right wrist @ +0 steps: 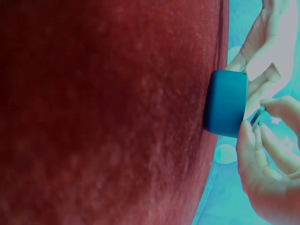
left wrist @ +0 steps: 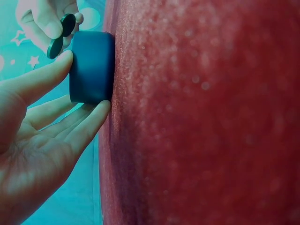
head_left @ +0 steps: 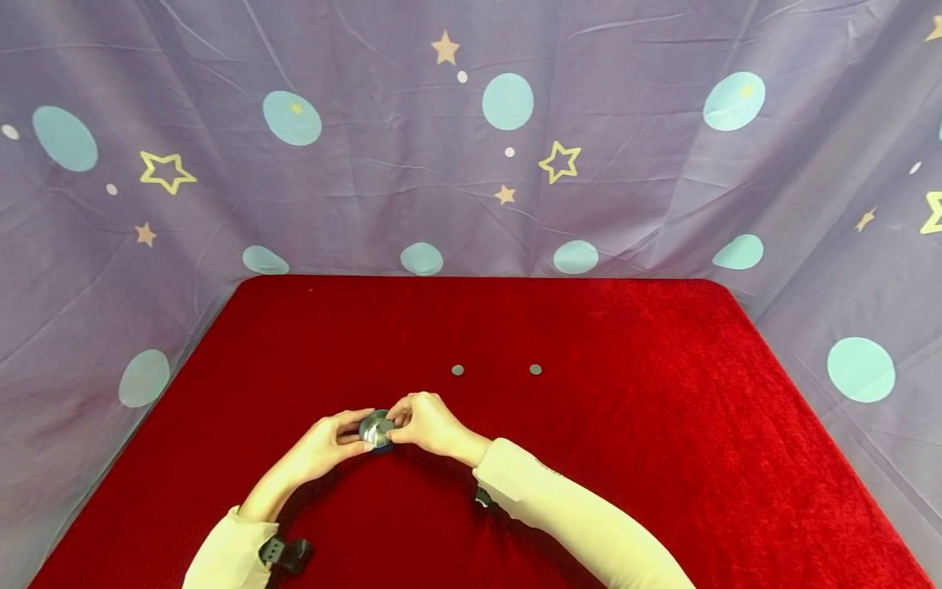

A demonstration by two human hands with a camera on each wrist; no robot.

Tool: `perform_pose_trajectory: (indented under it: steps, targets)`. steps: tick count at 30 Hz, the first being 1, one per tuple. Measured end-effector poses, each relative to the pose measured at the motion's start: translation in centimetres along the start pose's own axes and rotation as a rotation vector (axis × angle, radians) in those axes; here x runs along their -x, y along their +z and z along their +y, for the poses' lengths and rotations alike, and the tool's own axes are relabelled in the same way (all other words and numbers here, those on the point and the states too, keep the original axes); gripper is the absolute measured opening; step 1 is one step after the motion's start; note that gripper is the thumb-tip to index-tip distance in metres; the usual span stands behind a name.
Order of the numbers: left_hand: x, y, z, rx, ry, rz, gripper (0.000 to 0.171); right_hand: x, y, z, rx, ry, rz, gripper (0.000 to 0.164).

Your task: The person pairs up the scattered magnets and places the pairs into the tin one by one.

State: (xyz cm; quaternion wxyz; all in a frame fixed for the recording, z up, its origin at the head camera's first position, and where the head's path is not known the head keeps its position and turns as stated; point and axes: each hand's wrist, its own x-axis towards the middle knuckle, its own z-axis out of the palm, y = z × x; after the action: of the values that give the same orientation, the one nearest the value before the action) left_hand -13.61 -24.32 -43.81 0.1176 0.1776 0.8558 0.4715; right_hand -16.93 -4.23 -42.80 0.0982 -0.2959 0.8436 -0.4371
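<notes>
A small, round, dark-blue container (left wrist: 92,68) with a shiny silvery top stands on the red cloth. My left hand (head_left: 320,446) holds it from the left, thumb at the upper rim and fingers along the side. Over its top, my right hand (head_left: 430,424) pinches a small flat disc (right wrist: 257,117) between thumb and fingers. Two dark discs show near the right fingertips in the left wrist view, an upper disc (left wrist: 68,24) and a lower disc (left wrist: 55,48) close to the left thumb. I cannot tell whether the right fingers hold both.
Two small grey discs lie on the red cloth (head_left: 625,458) beyond the hands, a nearer-left disc (head_left: 458,370) and another disc (head_left: 536,370) to its right. A purple curtain (head_left: 383,164) with stars and dots surrounds the table's back and sides.
</notes>
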Motion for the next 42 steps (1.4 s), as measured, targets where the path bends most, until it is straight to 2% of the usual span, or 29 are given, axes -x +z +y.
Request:
perform_pose_trajectory:
  steps: [13, 23, 32, 42]
  targets:
    - [0.1, -0.1, 0.0, 0.016, 0.009, -0.014, 0.056, -0.5, 0.6, -0.2, 0.015, 0.001, 0.01, 0.018]
    - [0.1, -0.2, -0.2, 0.014, 0.005, -0.025, 0.058, -0.9, 0.9, -0.4, 0.086, -0.039, 0.029, 0.02]
    - [0.1, -0.1, -0.1, 0.022, 0.012, -0.024, 0.058, -0.6, 0.7, -0.1, 0.004, -0.039, 0.045, 0.019]
    - [0.1, 0.0, 0.2, -0.011, -0.033, 0.011, 0.057, 0.0, -0.3, 0.3, -0.015, -0.039, 0.018, 0.018]
